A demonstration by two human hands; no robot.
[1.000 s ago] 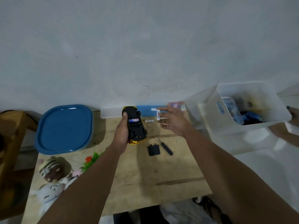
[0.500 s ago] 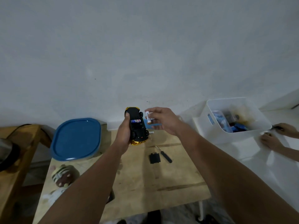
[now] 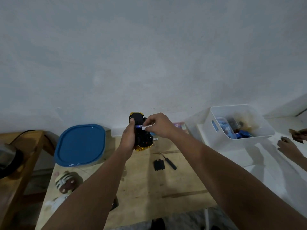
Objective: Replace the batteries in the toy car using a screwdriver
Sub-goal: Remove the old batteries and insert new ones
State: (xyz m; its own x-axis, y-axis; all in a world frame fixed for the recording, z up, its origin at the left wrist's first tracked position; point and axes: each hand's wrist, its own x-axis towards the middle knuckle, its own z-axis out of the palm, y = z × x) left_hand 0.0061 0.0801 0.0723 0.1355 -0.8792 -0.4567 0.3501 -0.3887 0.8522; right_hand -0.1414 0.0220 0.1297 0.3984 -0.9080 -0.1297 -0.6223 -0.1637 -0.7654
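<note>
The left hand (image 3: 128, 138) is wrapped around one toy car (image 3: 141, 133), black underside up and gold body below, held above the table (image 3: 149, 188). The thumb lies along the car's near-left edge and the fingers are hidden behind it. The right hand (image 3: 157, 124) sits just to the right of the left, its fingertips pinched on one battery (image 3: 143, 126), white and blue, lying across the car's underside. Whether the battery is seated in its bay cannot be told.

Below and right of the hands, on the table, lie one black cover (image 3: 159, 164) and one screwdriver (image 3: 168, 161) with a black handle, side by side and just apart. One more small battery-like cylinder (image 3: 155, 139) shows at the car's right edge, beneath the right hand.

Left of the left hand sits one blue lid (image 3: 80, 145) on a container. Below it, near the left forearm, are two soft toys, a striped one (image 3: 66, 181) and a pale one (image 3: 53, 202) partly hidden by the arm.

Right of the right hand stands one white bin (image 3: 216, 130) with blue and dark items inside. Beyond it, at the frame's right edge, two hands of another person (image 3: 287, 146) are seen on a white surface.
</note>
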